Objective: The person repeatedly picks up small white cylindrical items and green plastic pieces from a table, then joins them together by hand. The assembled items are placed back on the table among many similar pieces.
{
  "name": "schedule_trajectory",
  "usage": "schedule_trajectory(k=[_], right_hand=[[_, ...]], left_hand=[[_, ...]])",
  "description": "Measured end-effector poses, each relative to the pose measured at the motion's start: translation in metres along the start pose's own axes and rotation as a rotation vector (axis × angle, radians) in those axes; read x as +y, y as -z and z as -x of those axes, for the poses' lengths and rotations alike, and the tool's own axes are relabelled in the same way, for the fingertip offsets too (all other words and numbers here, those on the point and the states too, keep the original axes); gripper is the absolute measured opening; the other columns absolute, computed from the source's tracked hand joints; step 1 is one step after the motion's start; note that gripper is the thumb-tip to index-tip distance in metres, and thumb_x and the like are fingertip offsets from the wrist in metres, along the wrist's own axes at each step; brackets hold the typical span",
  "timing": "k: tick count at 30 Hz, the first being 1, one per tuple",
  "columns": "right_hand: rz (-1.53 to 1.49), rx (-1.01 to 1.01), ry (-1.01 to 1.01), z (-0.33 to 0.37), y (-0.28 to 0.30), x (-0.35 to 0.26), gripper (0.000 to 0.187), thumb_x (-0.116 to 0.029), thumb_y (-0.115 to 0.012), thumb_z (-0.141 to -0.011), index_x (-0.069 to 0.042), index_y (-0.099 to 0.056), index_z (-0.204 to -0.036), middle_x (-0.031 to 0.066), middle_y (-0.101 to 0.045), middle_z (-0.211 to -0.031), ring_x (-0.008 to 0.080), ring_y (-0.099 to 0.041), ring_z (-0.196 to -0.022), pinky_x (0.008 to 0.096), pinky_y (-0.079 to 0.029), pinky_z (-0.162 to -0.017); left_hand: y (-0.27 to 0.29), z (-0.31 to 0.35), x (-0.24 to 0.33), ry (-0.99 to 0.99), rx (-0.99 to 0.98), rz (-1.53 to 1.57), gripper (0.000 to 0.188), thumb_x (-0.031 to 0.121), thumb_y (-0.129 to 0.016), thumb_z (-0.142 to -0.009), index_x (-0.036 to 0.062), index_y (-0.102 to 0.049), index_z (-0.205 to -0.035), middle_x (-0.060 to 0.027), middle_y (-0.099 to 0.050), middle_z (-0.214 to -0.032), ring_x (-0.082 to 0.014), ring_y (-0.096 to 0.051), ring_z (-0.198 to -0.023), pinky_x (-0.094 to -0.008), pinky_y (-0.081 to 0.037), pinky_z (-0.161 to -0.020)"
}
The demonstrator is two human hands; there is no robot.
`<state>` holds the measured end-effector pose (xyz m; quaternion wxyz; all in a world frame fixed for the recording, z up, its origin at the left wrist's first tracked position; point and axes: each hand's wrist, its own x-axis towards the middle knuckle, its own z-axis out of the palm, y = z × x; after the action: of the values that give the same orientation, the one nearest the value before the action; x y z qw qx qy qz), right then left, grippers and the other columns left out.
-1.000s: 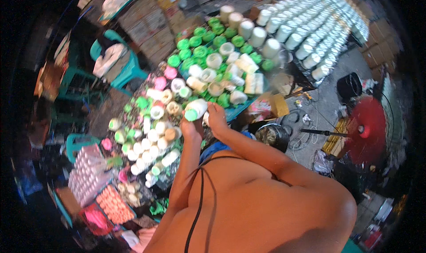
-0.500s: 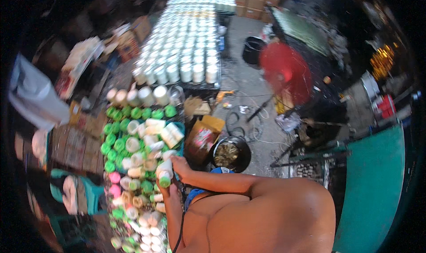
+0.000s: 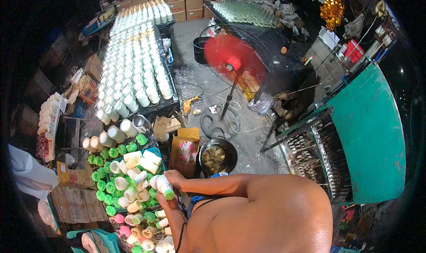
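Observation:
A white cylinder with a bright green end (image 3: pixel 163 184) is tilted between my hands, close to my body at the near right of a cluttered worktable. My left hand (image 3: pixel 167 203) is closed around its lower part by the green end. Against its far side, my right hand (image 3: pixel 175 178) grips with bent fingers, partly hidden. Just left of my hands lie several loose white cylinders (image 3: pixel 132 159) in a heap, some in a teal tray (image 3: pixel 160 154). Several green flower-shaped pieces (image 3: pixel 101 185) stand along the table's left side, with pink pieces (image 3: pixel 119 218) nearer me.
Beyond, rows of white filled glasses (image 3: pixel 133 66) cover a long dark table. A red standing fan (image 3: pixel 231 64) spins ahead right. A black pot (image 3: pixel 218 156) and an open cardboard box (image 3: pixel 185 151) stand beyond my right arm. A green panel (image 3: pixel 370 137) rises at right.
My view has swung to the right, so the tables and fan sit further left in it. Both hands keep hold of the white cylinder, in nearly the same place before me.

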<state>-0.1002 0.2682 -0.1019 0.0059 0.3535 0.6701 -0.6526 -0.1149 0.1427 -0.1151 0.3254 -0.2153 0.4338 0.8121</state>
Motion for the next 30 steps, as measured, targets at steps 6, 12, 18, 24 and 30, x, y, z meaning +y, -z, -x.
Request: schedule_trajectory(k=[6,12,18,24,30], right_hand=[[0.056,0.122,0.031,-0.022,0.0,0.014,0.037,-0.027,-0.048,-0.098,0.0,-0.072,-0.091,0.0255,-0.07,-0.1,0.0351,-0.07,-0.091,0.0467,-0.052,-0.081],[-0.414,-0.066,-0.095,0.011,0.005,-0.034,0.03,-0.029,-0.054,-0.102,-0.007,-0.069,-0.09,0.0068,-0.067,-0.09,0.0169,-0.062,-0.084,0.0367,-0.05,-0.078],[-0.409,-0.384,0.119,0.047,-0.013,-0.055,0.032,-0.032,-0.053,-0.107,-0.006,-0.06,-0.124,0.0025,-0.063,-0.109,0.0122,-0.058,-0.102,0.0276,-0.047,-0.089],[-0.279,-0.556,0.257,0.063,-0.051,-0.076,0.032,-0.028,-0.054,-0.108,-0.004,-0.061,-0.128,0.0051,-0.063,-0.113,0.0141,-0.058,-0.103,0.0291,-0.046,-0.09],[0.118,-0.567,0.79,0.101,-0.101,-0.093,0.029,-0.024,-0.059,-0.105,0.0,-0.061,-0.12,0.0144,-0.07,-0.09,0.0231,-0.068,-0.078,0.0355,-0.053,-0.07]], left_hand=[[-0.066,0.054,0.029,-0.048,-0.31,0.302,0.046,0.036,-0.044,-0.109,0.0166,-0.045,-0.15,-0.014,-0.058,-0.139,-0.0361,-0.057,-0.126,-0.0531,-0.047,-0.106],[-0.033,0.042,0.031,-0.035,-0.326,0.409,0.046,0.024,-0.055,-0.105,0.0182,-0.046,-0.15,-0.0117,-0.06,-0.139,-0.0301,-0.061,-0.122,-0.0492,-0.05,-0.101],[-0.007,0.04,0.032,-0.272,-0.389,0.504,0.049,0.038,-0.063,-0.1,0.018,-0.052,-0.143,-0.0024,-0.063,-0.132,-0.0196,-0.06,-0.116,-0.0367,-0.049,-0.091],[0.002,0.098,0.075,-0.469,-0.341,0.489,0.062,0.031,-0.066,-0.097,0.0132,-0.043,-0.152,-0.0072,-0.058,-0.139,-0.0227,-0.056,-0.126,-0.0367,-0.044,-0.105],[0.04,0.138,0.088,-0.64,0.142,0.56,0.043,0.021,-0.058,-0.103,0.0088,-0.048,-0.143,-0.0111,-0.059,-0.134,-0.022,-0.06,-0.121,-0.0368,-0.048,-0.104]])
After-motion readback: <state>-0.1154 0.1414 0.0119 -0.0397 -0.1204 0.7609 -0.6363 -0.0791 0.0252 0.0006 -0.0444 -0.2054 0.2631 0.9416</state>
